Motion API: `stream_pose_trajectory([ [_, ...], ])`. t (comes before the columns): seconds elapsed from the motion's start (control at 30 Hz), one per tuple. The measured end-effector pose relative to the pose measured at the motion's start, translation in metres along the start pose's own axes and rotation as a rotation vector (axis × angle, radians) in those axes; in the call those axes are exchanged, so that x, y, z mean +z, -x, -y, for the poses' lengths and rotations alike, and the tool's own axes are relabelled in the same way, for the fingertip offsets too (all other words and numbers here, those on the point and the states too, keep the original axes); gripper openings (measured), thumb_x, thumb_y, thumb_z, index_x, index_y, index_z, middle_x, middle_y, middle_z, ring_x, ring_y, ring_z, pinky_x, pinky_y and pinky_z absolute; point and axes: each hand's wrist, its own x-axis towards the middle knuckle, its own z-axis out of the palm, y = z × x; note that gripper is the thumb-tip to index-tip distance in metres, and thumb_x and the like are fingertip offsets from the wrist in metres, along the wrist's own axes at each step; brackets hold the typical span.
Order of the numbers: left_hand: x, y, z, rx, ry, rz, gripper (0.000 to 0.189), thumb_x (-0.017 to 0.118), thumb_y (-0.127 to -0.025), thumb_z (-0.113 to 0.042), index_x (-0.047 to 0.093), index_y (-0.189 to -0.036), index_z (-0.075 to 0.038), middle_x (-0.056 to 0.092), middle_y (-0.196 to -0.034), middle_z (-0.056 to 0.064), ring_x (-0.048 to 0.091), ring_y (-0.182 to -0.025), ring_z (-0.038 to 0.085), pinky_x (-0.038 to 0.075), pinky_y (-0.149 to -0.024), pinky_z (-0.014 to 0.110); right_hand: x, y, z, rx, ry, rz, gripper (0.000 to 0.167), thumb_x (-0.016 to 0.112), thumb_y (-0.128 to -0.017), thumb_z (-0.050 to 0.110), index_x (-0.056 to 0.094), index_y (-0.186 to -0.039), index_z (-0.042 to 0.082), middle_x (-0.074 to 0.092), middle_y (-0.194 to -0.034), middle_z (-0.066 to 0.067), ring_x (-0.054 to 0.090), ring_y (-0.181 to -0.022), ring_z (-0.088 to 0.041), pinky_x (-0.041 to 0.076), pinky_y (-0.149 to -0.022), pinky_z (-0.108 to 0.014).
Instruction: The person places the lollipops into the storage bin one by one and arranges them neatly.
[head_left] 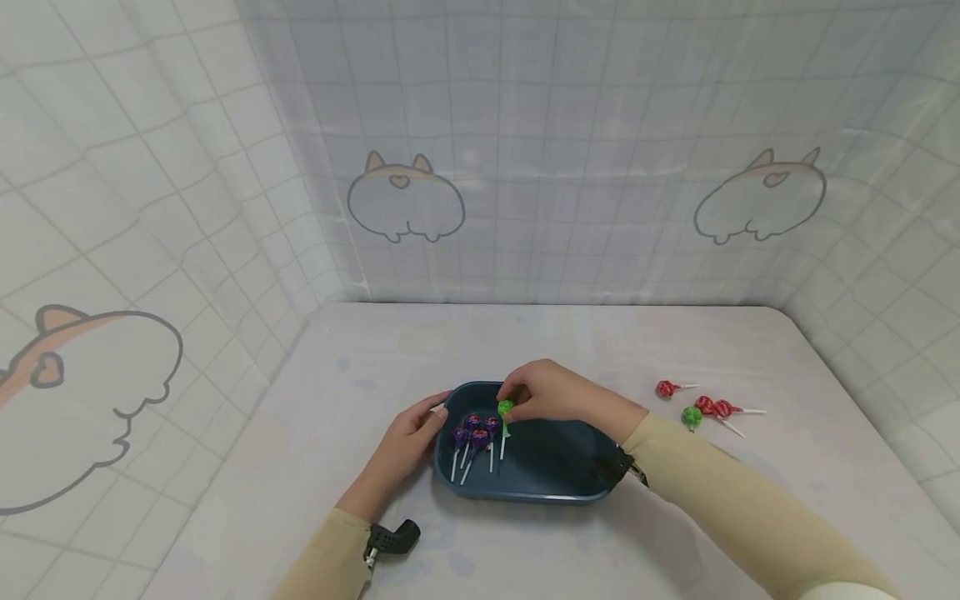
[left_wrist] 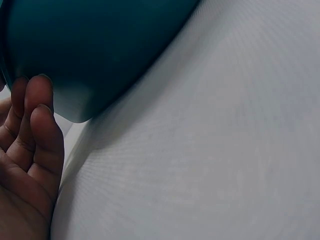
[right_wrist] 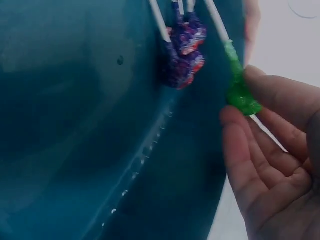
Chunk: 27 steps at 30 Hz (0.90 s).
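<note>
A dark teal tray (head_left: 525, 498) sits on the table. My left hand (head_left: 408, 435) holds it at the left end, thumb over the rim; in the left wrist view its fingers (left_wrist: 42, 115) lie against the outer wall. Above the tray's left part, my right hand (head_left: 551, 392) pinches a green lollipop (head_left: 506, 407) by its wrapped head between thumb and index finger. Its white stick points toward the tray's near side. Just left of it, several purple lollipops (head_left: 477, 439) lie bunched inside the tray, sticks toward the near side; the right wrist view shows their shiny wrappers (right_wrist: 182, 70).
On the table right of the tray lie several red lollipops (head_left: 665, 389) and another green lollipop (head_left: 692, 417), their sticks partly crossing. A white tile-patterned curtain (head_left: 562, 208) stands behind the table and along both sides. Each wrist wears a black strap-on device (head_left: 395, 537).
</note>
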Motion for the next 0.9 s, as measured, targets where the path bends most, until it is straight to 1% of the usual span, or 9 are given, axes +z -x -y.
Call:
stream_pose_trajectory([
  [0.17, -0.001, 0.0, 0.0, 0.005, 0.004, 0.012, 0.042, 0.053, -0.104, -0.03, 0.053, -0.143, -0.013, 0.067, -0.091, 0.014, 0.059, -0.072, 0.02, 0.051, -0.067, 0.034, 0.01, -0.007, 0.002, 0.062, 0.04, 0.058, 0.02, 0.08, -0.085, 0.019, 0.073, -0.103, 0.013, 0.069, -0.093, 0.007, 0.064, -0.082, -0.003, 0.052, -0.074, -0.024],
  [0.23, -0.001, 0.001, -0.001, 0.006, 0.008, 0.01, 0.042, 0.053, -0.104, -0.029, 0.053, -0.143, -0.012, 0.067, -0.092, 0.017, 0.059, -0.073, 0.02, 0.05, -0.067, 0.032, 0.013, -0.008, 0.003, 0.075, 0.044, 0.076, 0.019, 0.08, -0.085, 0.018, 0.073, -0.101, 0.012, 0.069, -0.092, 0.006, 0.064, -0.082, -0.004, 0.052, -0.074, -0.024],
  [0.4, -0.001, 0.001, -0.002, 0.007, 0.003, -0.005, 0.04, 0.053, -0.105, -0.026, 0.053, -0.142, -0.012, 0.066, -0.089, 0.017, 0.059, -0.071, 0.019, 0.05, -0.066, 0.032, 0.018, -0.01, 0.004, 0.078, 0.063, 0.1, 0.018, 0.08, -0.085, 0.017, 0.073, -0.101, 0.011, 0.069, -0.091, 0.005, 0.063, -0.082, -0.005, 0.052, -0.074, -0.025],
  [0.53, -0.001, 0.001, -0.004, 0.005, 0.005, 0.004, 0.04, 0.052, -0.105, -0.025, 0.054, -0.142, -0.012, 0.065, -0.089, 0.018, 0.059, -0.069, 0.019, 0.051, -0.065, 0.035, 0.022, -0.012, 0.003, 0.08, 0.074, 0.106, 0.018, 0.082, -0.084, 0.018, 0.072, -0.098, 0.013, 0.068, -0.089, 0.006, 0.062, -0.08, -0.005, 0.052, -0.072, -0.025],
  [0.67, -0.002, 0.001, -0.005, 0.0, 0.01, 0.011, 0.04, 0.052, -0.105, -0.025, 0.053, -0.142, -0.011, 0.066, -0.09, 0.019, 0.059, -0.069, 0.018, 0.051, -0.066, 0.035, 0.024, -0.012, 0.005, 0.091, 0.103, 0.123, 0.018, 0.083, -0.082, 0.021, 0.072, -0.094, 0.014, 0.068, -0.086, 0.008, 0.062, -0.078, -0.004, 0.052, -0.071, -0.025],
  [0.9, 0.001, 0.001, -0.004, -0.009, 0.007, -0.015, 0.039, 0.053, -0.104, -0.025, 0.054, -0.141, -0.013, 0.065, -0.089, 0.019, 0.058, -0.068, 0.019, 0.05, -0.064, 0.032, 0.027, -0.013, 0.003, 0.095, 0.152, 0.129, 0.019, 0.084, -0.081, 0.026, 0.072, -0.09, 0.016, 0.065, -0.081, 0.011, 0.059, -0.074, -0.004, 0.051, -0.07, -0.026],
])
